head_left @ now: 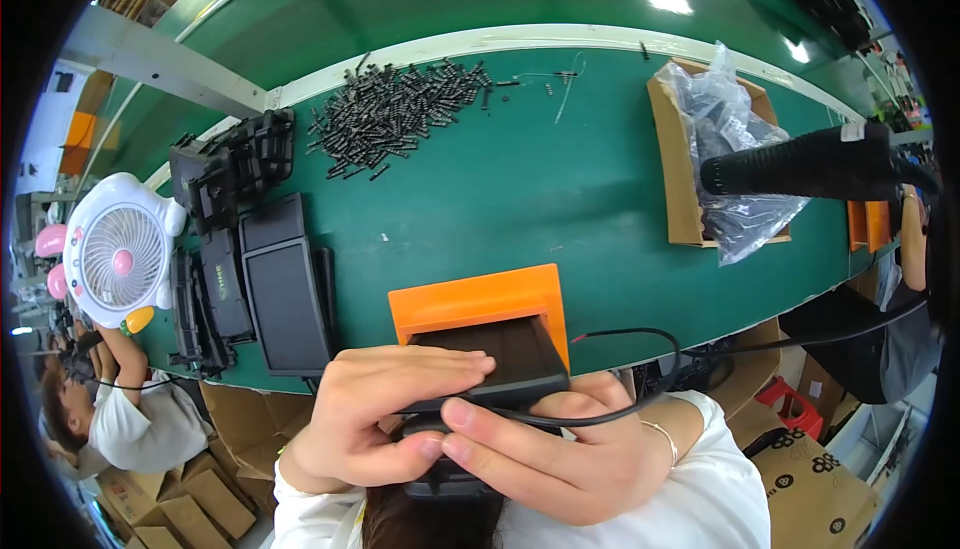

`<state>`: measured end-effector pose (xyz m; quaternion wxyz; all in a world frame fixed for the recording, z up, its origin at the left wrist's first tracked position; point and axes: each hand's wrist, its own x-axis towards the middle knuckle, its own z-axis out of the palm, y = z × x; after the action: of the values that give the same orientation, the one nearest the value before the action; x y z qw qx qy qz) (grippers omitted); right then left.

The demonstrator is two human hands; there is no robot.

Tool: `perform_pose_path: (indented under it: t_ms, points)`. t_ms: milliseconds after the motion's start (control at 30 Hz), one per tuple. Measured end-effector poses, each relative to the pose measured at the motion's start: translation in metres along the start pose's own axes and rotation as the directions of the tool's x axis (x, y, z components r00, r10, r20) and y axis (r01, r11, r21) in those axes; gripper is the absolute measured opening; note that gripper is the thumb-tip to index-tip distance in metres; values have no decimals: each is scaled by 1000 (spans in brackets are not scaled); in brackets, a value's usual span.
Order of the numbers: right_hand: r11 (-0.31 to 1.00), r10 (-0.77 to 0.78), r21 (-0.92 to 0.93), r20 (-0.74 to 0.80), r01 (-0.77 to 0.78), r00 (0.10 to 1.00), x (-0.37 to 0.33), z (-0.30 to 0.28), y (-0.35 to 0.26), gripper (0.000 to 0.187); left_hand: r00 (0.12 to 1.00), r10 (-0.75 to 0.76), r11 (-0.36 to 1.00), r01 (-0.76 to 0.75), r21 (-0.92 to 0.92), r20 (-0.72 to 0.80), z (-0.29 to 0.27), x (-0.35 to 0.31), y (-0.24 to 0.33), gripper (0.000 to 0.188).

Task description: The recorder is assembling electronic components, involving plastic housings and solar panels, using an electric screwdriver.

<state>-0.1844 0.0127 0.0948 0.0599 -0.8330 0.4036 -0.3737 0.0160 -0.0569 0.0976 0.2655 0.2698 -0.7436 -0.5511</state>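
Two hands are working closest to view, the left hand lying with its fingers extended across the black casing and its thumb bending in below, the right hand closing in from the other side with its fingertips pinching near the lower edge. Both are gripping firmly, with little gap showing, though I cannot tell exactly what the covered fingers are pressing. The casing is sitting inside the frame of an orange stand, close to the near edge of the green table. A black cable is running over the right fingers and looping back to a red tip just beside the stand.

Right of centre, a cardboard box is holding a crumpled clear plastic bag, and a black cylindrical tool is extending over it. Small black pieces are heaping up near the white far rail. Black panels and a white fan are lining the left side. Open green surface is stretching between panels, heap, box and stand.
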Motion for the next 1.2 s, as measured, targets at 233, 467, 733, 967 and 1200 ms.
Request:
perform_pose_path:
  t_ms: [233,467,733,967,1200]
  points:
    - [994,58,93,21,-60,998,0,4,0,37,990,-70,997,66,-38,-123,12,-5,0,37]
    - [988,33,153,-10,-31,999,-5,7,3,39,979,-204,927,200,-316,21,-7,-2,-2,51]
    - [989,-8,148,-15,10,1000,0,3,10,43,985,160,678,-57,733,-72,-24,171,-79,19]
    - [978,-9,205,-119,34,993,-13,25,7,63,995,98,331,-13,943,-21,-33,211,-169,11]
    - [953,7,301,-156,41,988,-18,32,3,51,982,180,274,-2,962,-50,-26,200,-133,5]
